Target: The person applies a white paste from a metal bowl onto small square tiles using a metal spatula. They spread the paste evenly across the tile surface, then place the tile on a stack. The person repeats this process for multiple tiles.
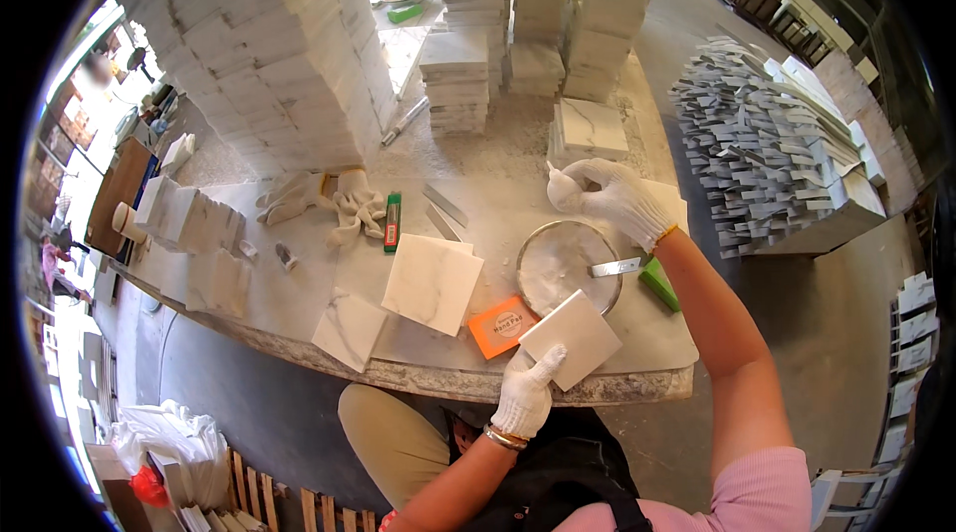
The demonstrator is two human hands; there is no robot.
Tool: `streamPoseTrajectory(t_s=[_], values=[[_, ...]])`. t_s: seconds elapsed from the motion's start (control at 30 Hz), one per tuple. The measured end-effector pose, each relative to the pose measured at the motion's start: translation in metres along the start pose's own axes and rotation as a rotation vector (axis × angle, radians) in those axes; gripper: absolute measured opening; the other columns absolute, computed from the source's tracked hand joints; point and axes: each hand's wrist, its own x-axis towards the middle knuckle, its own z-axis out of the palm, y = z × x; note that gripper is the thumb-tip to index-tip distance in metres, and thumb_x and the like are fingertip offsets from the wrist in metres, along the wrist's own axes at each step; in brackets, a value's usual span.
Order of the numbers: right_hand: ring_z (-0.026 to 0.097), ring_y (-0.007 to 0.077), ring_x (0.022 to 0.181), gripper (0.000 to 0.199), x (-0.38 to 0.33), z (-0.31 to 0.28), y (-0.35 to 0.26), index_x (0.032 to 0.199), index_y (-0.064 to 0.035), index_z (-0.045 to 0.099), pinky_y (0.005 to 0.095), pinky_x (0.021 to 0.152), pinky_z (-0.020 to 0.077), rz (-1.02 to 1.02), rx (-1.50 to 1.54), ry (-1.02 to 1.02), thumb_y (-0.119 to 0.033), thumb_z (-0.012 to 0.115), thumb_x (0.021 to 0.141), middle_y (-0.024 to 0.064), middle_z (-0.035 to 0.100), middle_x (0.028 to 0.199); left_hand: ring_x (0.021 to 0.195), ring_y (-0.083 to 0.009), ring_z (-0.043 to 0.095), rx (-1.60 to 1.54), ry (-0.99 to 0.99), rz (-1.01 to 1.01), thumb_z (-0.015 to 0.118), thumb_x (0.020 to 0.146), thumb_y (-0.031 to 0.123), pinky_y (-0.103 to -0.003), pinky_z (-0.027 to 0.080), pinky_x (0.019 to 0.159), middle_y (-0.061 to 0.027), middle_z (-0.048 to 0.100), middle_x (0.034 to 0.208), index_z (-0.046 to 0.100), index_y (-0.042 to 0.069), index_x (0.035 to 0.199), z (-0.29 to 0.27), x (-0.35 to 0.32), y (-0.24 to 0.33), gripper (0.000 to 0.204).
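The landmark here is the round metal-rimmed dish with a whitish coating [565,266], sitting near the front edge of the pale stone worktable [299,293]. Just in front of the dish, the gloved left hand [525,395] is closed on the near corner of a small white square marble tile [582,338], holding it tilted over the table edge. Beyond the dish, the gloved right hand [617,200] is clamped round a small white squeeze bottle [561,190], nozzle up; whether anything is coming out is too small to tell. A flat metal scraper blade with a green handle [627,269] lies across the dish's right rim.

Left of the dish lie an orange card [501,325], a larger white veined marble tile [432,283] and a spare pair of white gloves [324,199].

This looks like the stage of readying adhesive or filler for the held tile. The next move likely calls for tipping the bottle over the dish or tile while keeping the tile steady.
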Motion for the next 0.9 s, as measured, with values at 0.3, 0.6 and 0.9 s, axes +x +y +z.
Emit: streamPoseTrajectory(t_s=[0.3,0.6,0.9], values=[[0.066,0.0237,0.088,0.030,0.048,0.017,0.041,0.101,-0.0081,0.070,0.0348,0.078,0.0507,-0.022,-0.397,-0.174,-0.026,0.077,0.077,0.0102,0.071,0.098,0.115,-0.0162,0.060,0.015,-0.014,0.010,0.067,0.095,0.005,-0.031,0.047,0.101,-0.0079,0.065,0.126,0.055,-0.002,0.135,0.000,-0.002,0.001,0.043],[0.068,0.0267,0.094,0.030,-0.008,-0.016,0.034,0.111,-0.0145,0.072,0.0365,0.080,0.0524,-0.076,-0.381,0.109,-0.030,0.068,0.085,0.0077,0.073,0.103,0.115,-0.0193,0.062,0.042,-0.014,0.031,0.067,0.095,0.010,-0.035,0.051,0.098,-0.0067,0.064,0.128,0.054,0.002,0.138,-0.002,0.000,-0.001,0.044],[0.069,0.0235,0.085,0.032,-0.101,-0.021,0.008,0.100,-0.0078,0.076,0.0334,0.077,0.0519,0.118,-0.287,-0.004,-0.036,0.071,0.087,0.0102,0.074,0.092,0.113,-0.0191,0.062,0.050,-0.021,0.032,0.067,0.096,0.010,-0.036,0.052,0.096,-0.0064,0.064,0.125,0.054,0.003,0.136,-0.002,0.000,0.000,0.043]])
